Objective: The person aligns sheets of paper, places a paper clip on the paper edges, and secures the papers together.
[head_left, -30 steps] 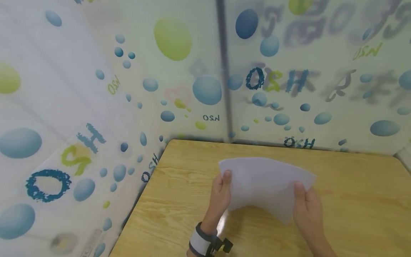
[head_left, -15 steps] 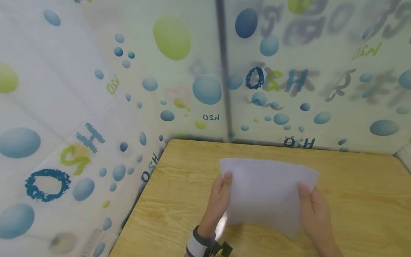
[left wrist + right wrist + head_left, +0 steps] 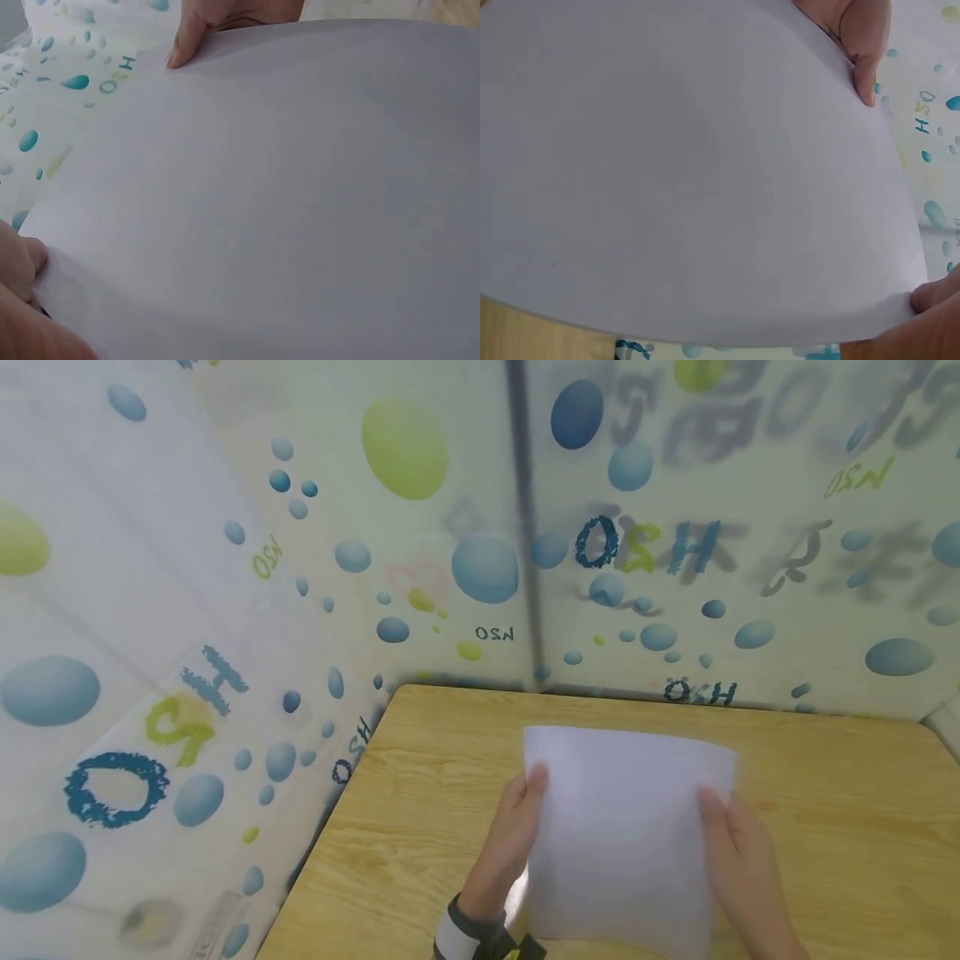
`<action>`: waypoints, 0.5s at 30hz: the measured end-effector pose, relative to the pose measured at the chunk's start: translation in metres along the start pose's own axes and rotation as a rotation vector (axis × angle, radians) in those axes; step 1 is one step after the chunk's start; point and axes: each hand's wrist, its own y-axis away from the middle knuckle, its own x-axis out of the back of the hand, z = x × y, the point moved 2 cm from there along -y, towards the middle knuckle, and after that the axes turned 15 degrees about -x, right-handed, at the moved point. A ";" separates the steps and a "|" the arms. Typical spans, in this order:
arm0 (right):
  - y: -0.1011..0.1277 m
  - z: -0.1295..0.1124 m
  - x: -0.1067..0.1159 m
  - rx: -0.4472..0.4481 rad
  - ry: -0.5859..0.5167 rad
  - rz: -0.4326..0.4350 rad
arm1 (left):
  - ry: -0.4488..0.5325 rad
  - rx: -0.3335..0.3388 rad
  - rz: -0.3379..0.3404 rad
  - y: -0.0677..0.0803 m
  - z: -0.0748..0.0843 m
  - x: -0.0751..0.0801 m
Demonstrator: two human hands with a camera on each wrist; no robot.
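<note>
Between left hand (image 3: 512, 822) and right hand (image 3: 742, 860), whose fingers pinch its sides, spans a white sheet (image 3: 626, 852); only the head view shows a wristband (image 3: 456, 937) back from the left fingers.

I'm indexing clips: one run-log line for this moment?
white rectangular paper sheet: held; left hand: grips left edge; right hand: grips right edge; yellow wooden table: beneath

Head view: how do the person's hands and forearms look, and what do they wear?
Below the gloveless left hand sits a white-and-black band with a blocky black attachment. The right hand is gloveless too; no sleeve shows.
</note>
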 end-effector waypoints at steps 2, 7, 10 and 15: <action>-0.004 0.003 -0.001 -0.063 0.018 -0.060 | 0.004 0.043 0.006 0.000 -0.008 -0.001; -0.016 0.018 -0.008 -0.225 0.022 -0.205 | -0.013 0.114 0.009 -0.001 -0.031 -0.003; -0.024 0.028 -0.015 -0.300 0.022 -0.268 | -0.045 0.144 0.001 0.000 -0.045 -0.003; -0.037 0.044 -0.023 -0.372 0.049 -0.347 | -0.044 0.185 -0.044 0.001 -0.063 -0.002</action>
